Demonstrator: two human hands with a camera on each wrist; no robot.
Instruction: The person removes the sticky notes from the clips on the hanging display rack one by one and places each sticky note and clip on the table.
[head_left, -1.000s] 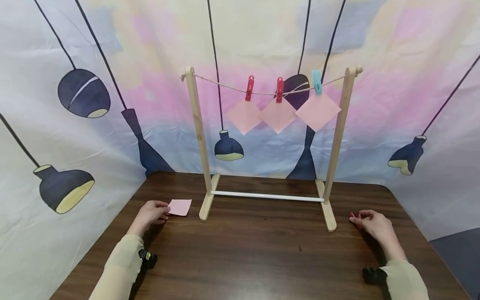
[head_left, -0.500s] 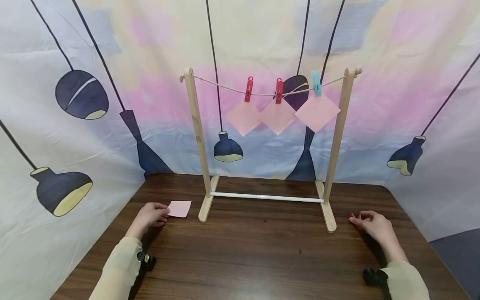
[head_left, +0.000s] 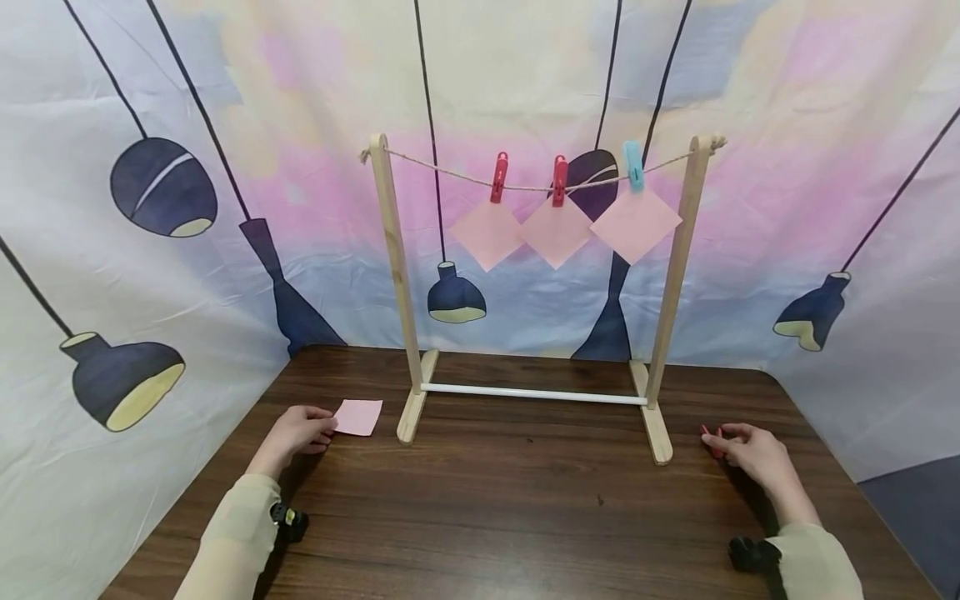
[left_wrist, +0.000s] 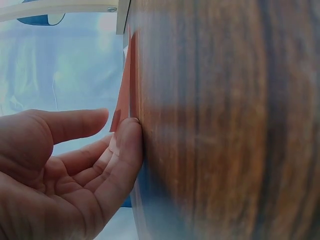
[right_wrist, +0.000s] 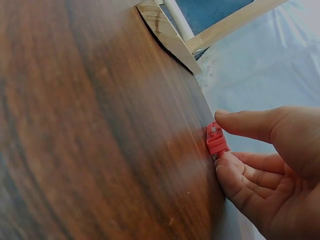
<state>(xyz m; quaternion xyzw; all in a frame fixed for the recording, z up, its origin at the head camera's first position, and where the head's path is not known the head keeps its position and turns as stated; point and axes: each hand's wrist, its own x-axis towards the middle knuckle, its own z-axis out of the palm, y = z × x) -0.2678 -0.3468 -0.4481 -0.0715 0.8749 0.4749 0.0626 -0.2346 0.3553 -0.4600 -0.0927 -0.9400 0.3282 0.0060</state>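
At the left of the table, my left hand (head_left: 302, 431) holds the near edge of a square pink paper (head_left: 357, 417) between thumb and fingers. In the left wrist view, the paper (left_wrist: 124, 82) tilts up from the wood at the hand's end. On the right, my right hand (head_left: 759, 456) pinches a red clothespin (head_left: 717, 442) close to the tabletop. The right wrist view shows this clothespin (right_wrist: 216, 139) between thumb and fingertips, partly hidden by them. Above, several pink papers hang from a string (head_left: 442, 171) by two red clothespins (head_left: 499, 177) and one blue clothespin (head_left: 633, 165).
Between the hands stands a wooden frame (head_left: 397, 267) with a white crossbar (head_left: 532, 393) low down and feet on the brown table (head_left: 517, 517). Behind it hangs a cloth (head_left: 315, 92) printed with lamps. Each wrist carries a small black camera.
Hardly anything differs. My left forearm has shifted slightly left, and my right hand a touch to the right. The papers and the frame stay in place.
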